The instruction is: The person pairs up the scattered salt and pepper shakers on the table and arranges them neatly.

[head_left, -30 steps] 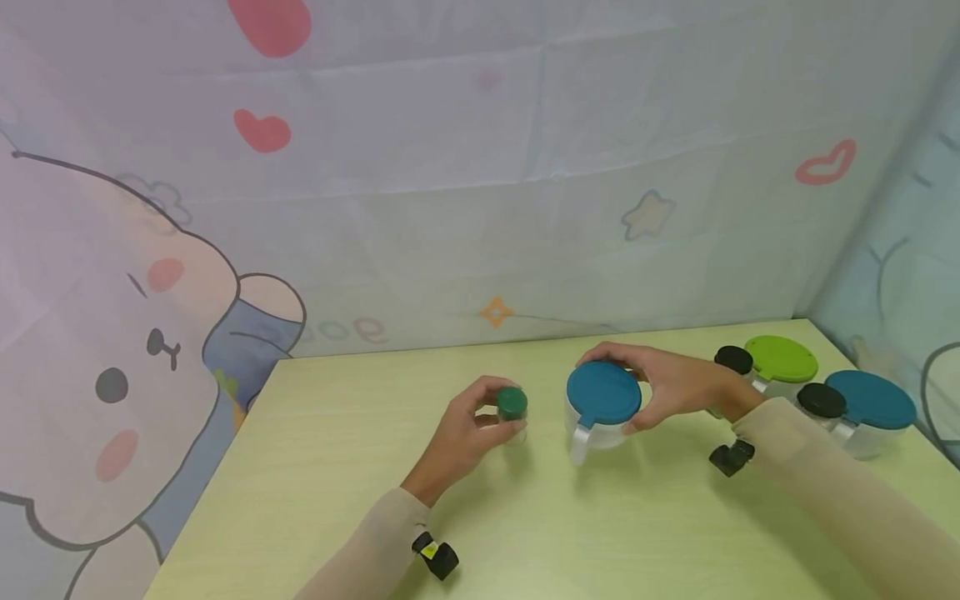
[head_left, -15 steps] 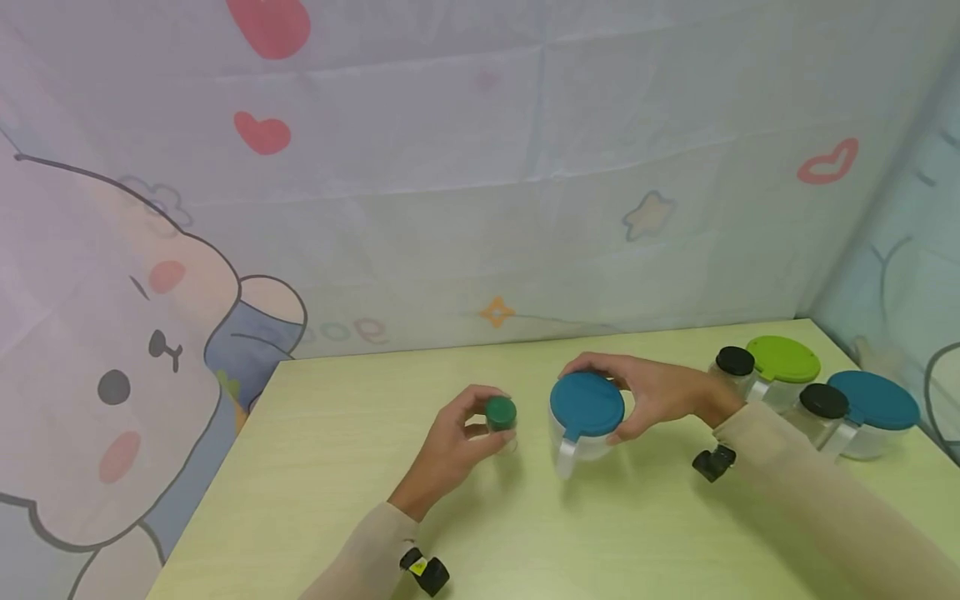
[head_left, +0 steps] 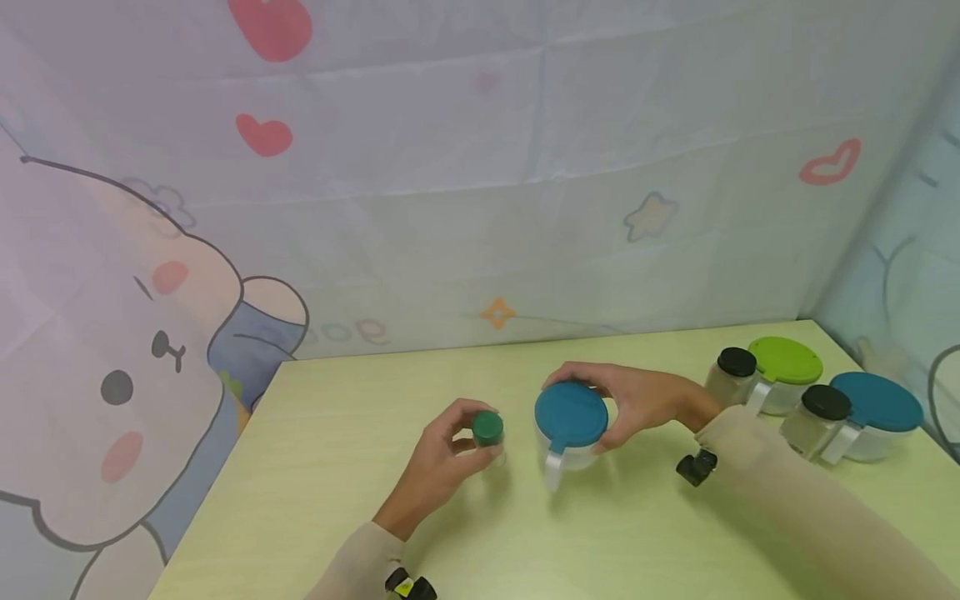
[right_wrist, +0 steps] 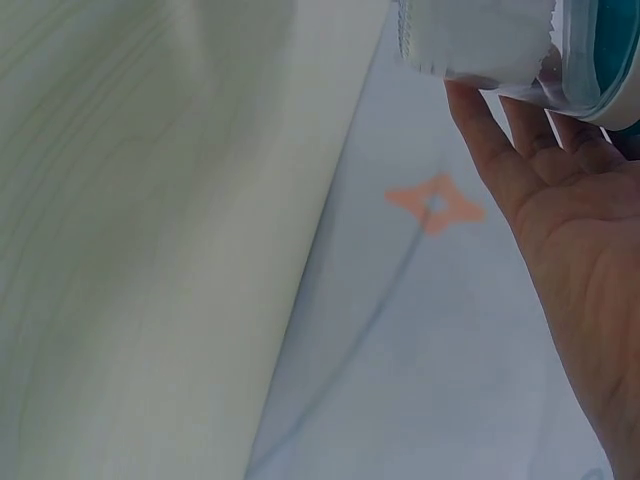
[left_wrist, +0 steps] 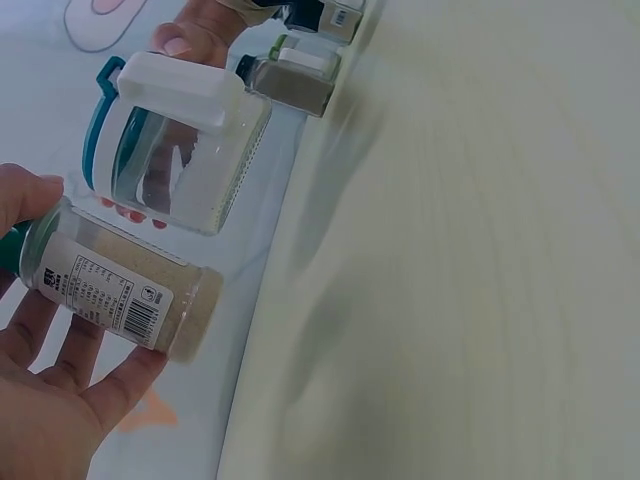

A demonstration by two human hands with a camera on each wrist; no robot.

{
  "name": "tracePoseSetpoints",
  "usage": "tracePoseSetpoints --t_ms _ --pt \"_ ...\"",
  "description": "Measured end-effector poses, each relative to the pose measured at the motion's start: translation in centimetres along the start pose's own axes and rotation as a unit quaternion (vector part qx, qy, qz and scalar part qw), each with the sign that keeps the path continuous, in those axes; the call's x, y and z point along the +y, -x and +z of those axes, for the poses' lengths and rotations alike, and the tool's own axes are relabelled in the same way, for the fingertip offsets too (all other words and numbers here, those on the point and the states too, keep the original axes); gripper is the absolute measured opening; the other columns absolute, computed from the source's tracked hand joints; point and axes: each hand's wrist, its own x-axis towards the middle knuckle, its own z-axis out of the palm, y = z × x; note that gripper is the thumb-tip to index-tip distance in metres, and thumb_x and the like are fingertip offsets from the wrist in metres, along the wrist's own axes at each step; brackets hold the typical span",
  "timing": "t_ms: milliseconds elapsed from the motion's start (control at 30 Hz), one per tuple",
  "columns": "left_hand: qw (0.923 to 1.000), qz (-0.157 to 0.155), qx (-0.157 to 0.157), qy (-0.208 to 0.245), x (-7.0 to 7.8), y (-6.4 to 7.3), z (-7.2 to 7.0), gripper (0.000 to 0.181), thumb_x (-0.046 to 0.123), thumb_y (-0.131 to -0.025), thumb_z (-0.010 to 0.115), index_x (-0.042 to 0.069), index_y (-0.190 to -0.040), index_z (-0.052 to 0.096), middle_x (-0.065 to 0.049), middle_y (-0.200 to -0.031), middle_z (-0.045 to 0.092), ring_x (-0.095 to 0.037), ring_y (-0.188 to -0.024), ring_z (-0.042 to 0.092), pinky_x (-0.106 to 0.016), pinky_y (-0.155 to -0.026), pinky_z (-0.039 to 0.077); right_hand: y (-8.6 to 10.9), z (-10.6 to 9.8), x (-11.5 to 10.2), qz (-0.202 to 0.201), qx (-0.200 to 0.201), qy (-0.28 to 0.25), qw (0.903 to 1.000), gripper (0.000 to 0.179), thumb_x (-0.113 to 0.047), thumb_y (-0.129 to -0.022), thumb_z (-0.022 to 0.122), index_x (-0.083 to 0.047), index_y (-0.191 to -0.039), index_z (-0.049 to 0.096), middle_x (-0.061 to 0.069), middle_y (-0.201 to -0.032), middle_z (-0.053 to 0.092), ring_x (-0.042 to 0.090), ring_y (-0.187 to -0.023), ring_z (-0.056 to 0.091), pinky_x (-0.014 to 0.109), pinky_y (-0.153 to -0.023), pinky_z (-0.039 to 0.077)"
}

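My left hand (head_left: 435,462) grips a small spice jar (left_wrist: 110,285) with a green lid, tan powder inside and a printed white label. Fingers and thumb close around its upper part near the lid. To its right, my right hand (head_left: 641,398) holds a clear seasoning jar (head_left: 572,417) with a blue lid and a white handle that points toward me. White contents show in this jar (right_wrist: 480,35) in the right wrist view. Both jars hang above the pale table (head_left: 322,475), a short gap between them, their shadows falling on it.
At the table's right end stand two small jars with black lids, one behind (head_left: 731,379) and one in front (head_left: 817,417). Beside them are a green-lidded jar (head_left: 785,362) and another blue-lidded jar (head_left: 876,404). A printed cloth (head_left: 420,217) hangs along the back edge.
Both hands have moved left and a little toward me, each carrying its jar. The black-lidded jars on the right now show more fully beyond the right arm.
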Motion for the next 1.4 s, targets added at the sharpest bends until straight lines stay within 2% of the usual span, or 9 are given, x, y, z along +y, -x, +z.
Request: tracePoseSetpoints --t_ms 367,567,833,1200,1400 --pt "1.0000 0.000 0.003 0.000 -0.3 1.2 -0.5 0.039 0.012 -0.091 0.078 0.008 -0.125 0.060 -0.002 -0.117 0.064 -0.021 -0.113 0.061 -0.038 -0.095 0.055 -1.2 1.1 -0.4 0.000 -0.008 -0.013 0.9999 0.078 -0.028 -0.079 0.087 -0.027 -0.144 0.045 -0.004 -0.139 0.054 0.022 -0.128 0.051 0.055 -0.108 0.041" --pt "0.9999 -0.002 0.012 0.002 -0.5 1.9 -1.1 0.036 0.011 -0.090 0.078 0.015 -0.122 0.062 -0.004 -0.115 0.063 -0.021 -0.111 0.060 -0.037 -0.093 0.056 -2.0 1.6 -0.4 -0.007 -0.013 -0.020 0.9997 0.079 -0.026 -0.077 0.088 -0.027 -0.144 0.046 -0.004 -0.139 0.054 0.022 -0.129 0.051 0.055 -0.109 0.040" --pt "0.9996 -0.014 0.023 0.002 -0.6 2.7 -1.9 0.035 0.010 -0.090 0.078 0.016 -0.121 0.062 -0.006 -0.115 0.062 -0.022 -0.111 0.059 -0.036 -0.094 0.055 -2.9 2.0 -0.3 -0.021 -0.029 -0.029 0.9989 0.078 -0.025 -0.079 0.087 -0.025 -0.145 0.045 -0.003 -0.139 0.054 0.022 -0.128 0.051 0.051 -0.110 0.041" --pt "0.9993 -0.020 0.032 -0.006 -1.0 3.8 -2.7 0.036 0.009 -0.090 0.077 0.010 -0.122 0.060 -0.007 -0.116 0.062 -0.022 -0.110 0.059 -0.035 -0.090 0.056 -4.2 3.0 0.0 -0.024 -0.047 -0.038 0.9979 0.077 -0.024 -0.079 0.085 -0.027 -0.144 0.044 -0.004 -0.140 0.054 0.021 -0.129 0.051 0.046 -0.111 0.042" --pt "0.9991 -0.013 0.040 0.008 -1.1 4.4 -3.2 0.038 0.005 -0.089 0.077 0.007 -0.123 0.060 -0.010 -0.118 0.062 -0.022 -0.109 0.059 -0.035 -0.091 0.056 -4.9 3.3 0.1 -0.026 -0.049 -0.033 0.9979 0.076 -0.024 -0.080 0.084 -0.028 -0.144 0.044 -0.007 -0.139 0.054 0.019 -0.129 0.051 0.044 -0.112 0.042"
